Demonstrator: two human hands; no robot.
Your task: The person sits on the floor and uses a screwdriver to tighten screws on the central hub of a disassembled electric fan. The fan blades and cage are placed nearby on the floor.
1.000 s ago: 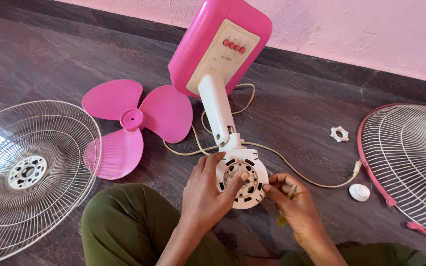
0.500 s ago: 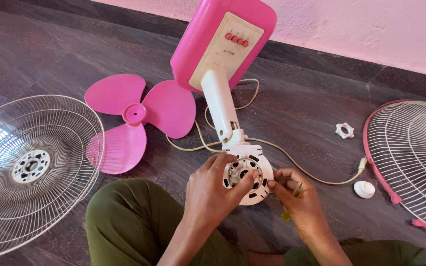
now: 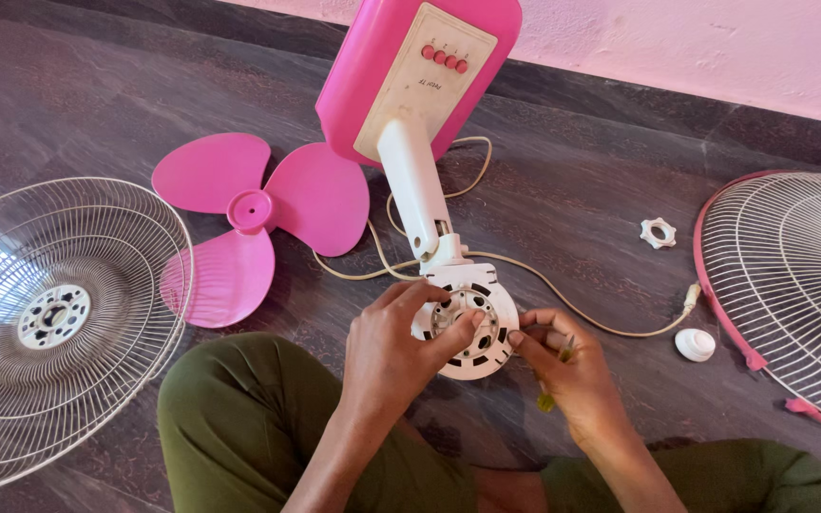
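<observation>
A pink and white table fan lies taken apart on the floor. Its round white motor housing [image 3: 480, 334] sits in front of me at the end of the white neck [image 3: 412, 182]. My left hand [image 3: 393, 353] rests on the housing, fingers pressed against its face. My right hand [image 3: 563, 378] grips a thin screwdriver [image 3: 549, 394] with a yellow-green handle, its tip at the right rim of the housing. The pink base [image 3: 410, 71] with red buttons stands behind.
A pink three-blade propeller [image 3: 249, 220] lies left of the neck. One white wire guard [image 3: 54, 318] lies at far left, another with a pink rim [image 3: 795, 285] at right. A white nut [image 3: 658, 233], a white cap [image 3: 695, 344] and a cream cord [image 3: 572, 306] lie on the dark floor.
The view has drifted slightly; the fan parts sit a little lower and left in frame. Both hands stay at the motor housing, with the left fingers shifting over its face.
</observation>
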